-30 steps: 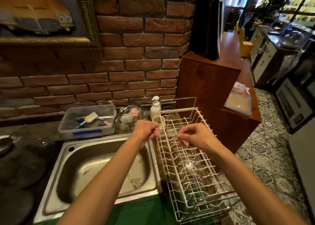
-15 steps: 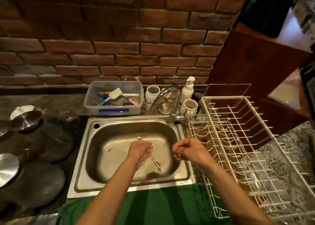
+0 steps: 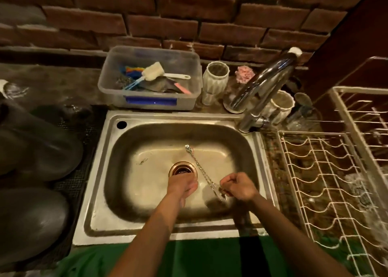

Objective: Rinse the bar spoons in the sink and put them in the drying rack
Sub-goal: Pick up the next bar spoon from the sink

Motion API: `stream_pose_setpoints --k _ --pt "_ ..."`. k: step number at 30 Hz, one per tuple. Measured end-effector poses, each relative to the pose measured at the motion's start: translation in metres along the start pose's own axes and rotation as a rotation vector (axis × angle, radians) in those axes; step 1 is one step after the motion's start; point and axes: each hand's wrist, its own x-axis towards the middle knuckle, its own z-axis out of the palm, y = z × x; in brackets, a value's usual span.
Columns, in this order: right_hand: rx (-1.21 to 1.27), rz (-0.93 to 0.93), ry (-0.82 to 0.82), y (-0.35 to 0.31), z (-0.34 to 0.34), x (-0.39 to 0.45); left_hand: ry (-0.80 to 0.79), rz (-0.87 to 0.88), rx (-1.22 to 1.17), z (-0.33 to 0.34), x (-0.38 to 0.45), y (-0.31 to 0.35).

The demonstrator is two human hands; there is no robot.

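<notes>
A long twisted bar spoon (image 3: 198,165) lies slanted in the steel sink (image 3: 98,192), its small end pointing to the far wall and its near end by my right hand. My right hand (image 3: 240,187) is curled, with its fingertips pinched on the spoon's near end. Just left of the spoon, over the drain (image 3: 182,169), is my left hand (image 3: 182,186); its fingers reach toward the spoon and hold nothing I can see. The white wire drying rack (image 3: 315,171) stands directly right of the sink. No water runs from the chrome faucet (image 3: 262,88).
Behind the sink stand a plastic tub (image 3: 147,102) of brushes and two ribbed white cups (image 3: 214,81). Dark round lids (image 3: 35,146) lie on the counter at the left. A green cloth (image 3: 199,255) hangs over the front edge. A brick wall closes the back.
The view has tilted down and moved closer to the sink. The spoon has passed from my left hand's grip to my right hand's fingertips, and both hands have dropped lower into the basin.
</notes>
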Motion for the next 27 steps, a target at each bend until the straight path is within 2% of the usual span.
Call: stream_pose_setpoints --k 3,5,13,19,27 --pt "-0.114 0.034 -0.002 0.012 0.019 0.039 -0.035 -0.033 -0.002 -0.005 0.032 -0.006" --pt "-0.197 0.05 0.025 0.018 0.027 0.057 0.001 -0.036 -0.011 -0.007 0.049 -0.01" --pt "-0.385 -0.039 0.108 0.032 0.057 0.091 0.01 -0.035 -0.051 -0.017 0.082 -0.022" --pt "-0.554 -0.085 0.043 0.039 0.063 0.097 -0.012 -0.042 -0.059 -0.015 0.088 -0.024" --pt "-0.415 -0.062 0.047 0.034 0.062 0.085 -0.017 -0.045 -0.038 -0.013 0.085 -0.023"
